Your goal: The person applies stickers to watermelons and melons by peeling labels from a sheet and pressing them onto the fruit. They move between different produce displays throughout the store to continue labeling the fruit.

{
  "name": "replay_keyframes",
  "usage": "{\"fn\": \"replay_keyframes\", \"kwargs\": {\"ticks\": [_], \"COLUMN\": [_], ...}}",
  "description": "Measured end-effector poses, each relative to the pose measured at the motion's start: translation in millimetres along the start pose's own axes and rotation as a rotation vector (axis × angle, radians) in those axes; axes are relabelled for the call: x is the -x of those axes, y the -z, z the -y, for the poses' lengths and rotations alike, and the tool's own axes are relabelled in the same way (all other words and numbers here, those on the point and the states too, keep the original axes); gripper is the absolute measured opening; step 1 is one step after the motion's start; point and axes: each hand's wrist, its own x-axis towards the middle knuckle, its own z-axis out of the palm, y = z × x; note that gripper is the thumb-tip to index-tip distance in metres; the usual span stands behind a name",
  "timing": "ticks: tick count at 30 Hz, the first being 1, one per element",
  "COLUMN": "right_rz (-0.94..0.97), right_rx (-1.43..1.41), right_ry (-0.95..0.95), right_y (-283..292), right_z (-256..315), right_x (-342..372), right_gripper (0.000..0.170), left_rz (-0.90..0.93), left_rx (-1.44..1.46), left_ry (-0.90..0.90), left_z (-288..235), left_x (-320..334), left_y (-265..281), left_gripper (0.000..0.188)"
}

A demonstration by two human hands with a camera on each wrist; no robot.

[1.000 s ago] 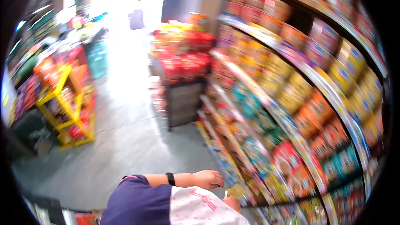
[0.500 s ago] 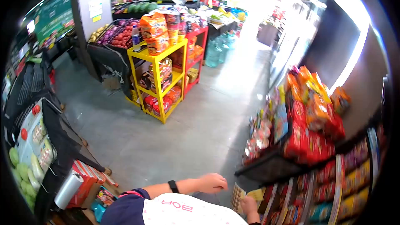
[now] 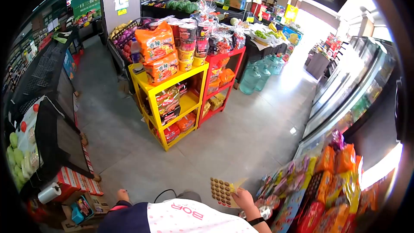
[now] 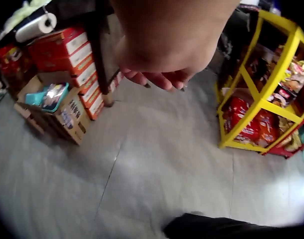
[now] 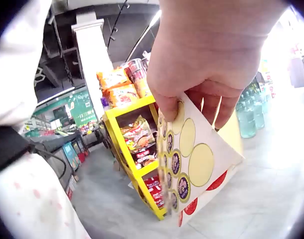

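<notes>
My right hand (image 3: 243, 198) pinches a sheet of round stickers (image 3: 221, 192) by its edge, in front of the body. Seen from the right wrist, the sticker sheet (image 5: 201, 164) is bent, with dark gold-rimmed rounds, pale yellow bare circles and a few red rounds at its lower edge. Thumb and fingers of that hand (image 5: 204, 64) lie on opposite sides of it. My left hand (image 3: 123, 195) hangs at the body's left side; in the left wrist view this hand (image 4: 164, 52) has loosely bent fingers and holds nothing above the floor.
Ahead stands a yellow rack (image 3: 166, 123) of noodle packs, joined to a red rack (image 3: 222, 84). Water bottles (image 3: 250, 80) stand behind. Snack bags (image 3: 332, 190) fill the right side. A vegetable stand (image 3: 56, 142) and cardboard box (image 4: 67, 112) are on the left. Grey floor (image 3: 241, 133) runs between.
The view has turned right-to-left from the shelves toward the racks and steadied. My left hand has swung from in front of the body down to the left side. The sticker sheet stays in my right hand.
</notes>
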Motion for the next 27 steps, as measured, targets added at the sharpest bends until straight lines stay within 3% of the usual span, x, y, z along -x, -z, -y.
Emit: {"fn": "replay_keyframes", "kwargs": {"ticks": [1,2,4,5,7,8,10,11,12,15,18,22,25,27], "right_rz": [0.023,0.035,0.035,0.007,0.095,0.078,-0.05,-0.117,-0.191,-0.212,-0.178,-0.096,-0.007,-0.011], "right_rx": [0.017,0.013,0.073,0.005,0.062,0.056,0.071,0.011,-0.042,-0.059,0.035,0.143,0.242,0.245], "right_ry": [-0.005,-0.001,-0.066,-0.08,-0.249,-0.285,-0.293,-0.253,-0.209,-0.228,-0.229,-0.099,-0.004,0.177], "right_y": [-3,6,24,46,82,105,132,152,174,216,262,332,390,408], "right_z": [-16,-38,-79,-85,-111,-121,-162,-172,-178,-226,-291,-371,-382,-398], "right_x": [-15,-34,-73,-92,-123,-141,-177,-193,-213,-265,-322,-429,-526,-599], "right_gripper": [0.02,0.02,0.021,0.025,0.027,0.027,0.024,0.023,0.021,0.019,0.017,0.015,0.015,0.015], "left_rz": [0.046,0.044,0.263,0.243,0.512,0.373,0.569,0.584,0.719,0.881,0.947,0.969,1.059,1.121], "left_rx": [-0.073,-0.083,-0.189,-0.238,-0.369,-0.215,-0.168,-0.031,0.108,0.107,0.112,0.304,0.354,0.457], "left_ry": [0.057,0.066,0.201,-0.051,-0.113,-0.144,-0.406,-0.601,-0.717,-0.96,-1.068,-0.996,-0.816,-0.696], "left_z": [-20,-13,-13,-55,-205,-275,-410,-462,-515,-691,-810,-897,-954,-979], "left_x": [16,15,3,-8,-8,2,-7,-9,-17,3,36,91,103,99], "left_y": [17,-10,-68,-85,-77,-95,-135,-165,-203,-263,-336,-419,-449,-477], "left_gripper": [0.012,0.012,0.016,0.018,0.022,0.022,0.018,0.017,0.016,0.013,0.013,0.015,0.018,0.02]}}
